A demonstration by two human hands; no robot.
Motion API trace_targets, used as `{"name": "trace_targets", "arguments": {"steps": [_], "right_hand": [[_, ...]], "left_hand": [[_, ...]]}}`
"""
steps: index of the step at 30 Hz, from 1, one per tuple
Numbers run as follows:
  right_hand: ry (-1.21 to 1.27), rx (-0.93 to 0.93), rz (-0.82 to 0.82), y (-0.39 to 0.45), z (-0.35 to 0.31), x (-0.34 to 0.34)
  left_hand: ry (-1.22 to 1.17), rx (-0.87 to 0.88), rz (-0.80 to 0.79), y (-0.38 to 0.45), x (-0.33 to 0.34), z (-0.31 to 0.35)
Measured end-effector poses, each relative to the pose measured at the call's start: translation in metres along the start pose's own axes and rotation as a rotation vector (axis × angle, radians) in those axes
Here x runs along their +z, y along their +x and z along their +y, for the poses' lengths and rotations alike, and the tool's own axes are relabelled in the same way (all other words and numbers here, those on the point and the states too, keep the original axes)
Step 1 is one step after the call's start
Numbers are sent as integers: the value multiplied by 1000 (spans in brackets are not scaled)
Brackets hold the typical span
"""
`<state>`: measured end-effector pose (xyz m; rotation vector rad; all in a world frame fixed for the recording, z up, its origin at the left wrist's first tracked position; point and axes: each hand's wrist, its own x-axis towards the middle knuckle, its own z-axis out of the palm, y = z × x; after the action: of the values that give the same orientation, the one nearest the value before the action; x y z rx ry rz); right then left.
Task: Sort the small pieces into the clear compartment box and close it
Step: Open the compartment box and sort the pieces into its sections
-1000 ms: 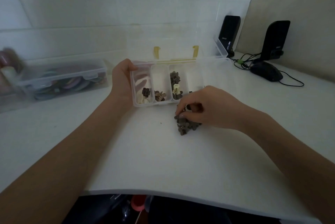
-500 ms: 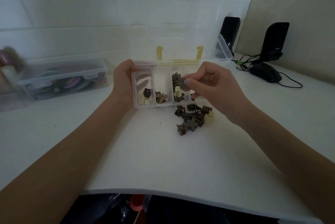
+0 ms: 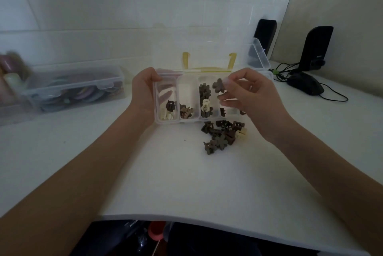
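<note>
On the white table (image 3: pixel 186 183), seen from the head camera, a clear compartment box (image 3: pixel 187 119) sits with its lid (image 3: pixel 194 48) swung up against the tiled wall, two yellow latches (image 3: pixel 231 60) showing at the hinge side. Four compartments are visible side by side. The leftmost holds one dark square clip and a few cream pieces at its near end; the second holds a small cluster of tan pieces; the third holds a stack of dark flower-shaped pieces with one cream piece among them; the fourth is mostly hidden behind the right hand, with a dark piece or two showing.

The left hand (image 3: pixel 145 94) grips the box's left end, fingers curled round its wall. The right hand (image 3: pixel 248 94) hovers above the third and fourth compartments, pinching one dark flower-shaped piece (image 3: pixel 218 85) between thumb and fingertips.

Just in front of the box lies a loose pile of small pieces (image 3: pixel 221 135), mostly dark brown with one cream piece at its right edge; the exact count cannot be told.

Far left stands a closed clear storage box (image 3: pixel 76 87) holding coloured rings. At the right are two black speakers (image 3: pixel 316 48) and one black mouse (image 3: pixel 305 85).
</note>
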<state>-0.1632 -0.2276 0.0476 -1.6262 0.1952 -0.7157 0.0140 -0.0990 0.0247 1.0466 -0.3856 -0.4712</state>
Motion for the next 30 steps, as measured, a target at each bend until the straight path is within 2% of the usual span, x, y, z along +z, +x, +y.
{"name": "trace_targets", "arguments": {"steps": [4, 8, 10, 13, 15, 19, 24, 27, 30], "right_hand": [[-22, -45, 140, 6, -1, -11], [-92, -152, 170, 7, 2, -12], [-254, -279, 144, 3, 5, -7], [-646, -512, 71, 0, 14, 3], [-751, -580, 59, 3, 20, 11], [-750, -621, 97, 10, 22, 24], [-979, -655, 220, 14, 25, 15], [-1078, -583, 181, 15, 27, 12], [-1075, -590, 120, 14, 29, 10]], "left_hand": [[-9, -2, 2, -1, 1, 1], [-8, -9, -1, -1, 1, 1], [-9, -12, -4, -2, 1, 2], [-8, -18, -21, -4, 4, 1], [-1, -27, -28, -5, 6, -1], [-5, -50, -29, -5, 7, -3], [-5, -55, -24, -7, 7, -3], [17, -80, -38, -7, 8, -3], [23, -92, -29, -6, 7, -3]]}}
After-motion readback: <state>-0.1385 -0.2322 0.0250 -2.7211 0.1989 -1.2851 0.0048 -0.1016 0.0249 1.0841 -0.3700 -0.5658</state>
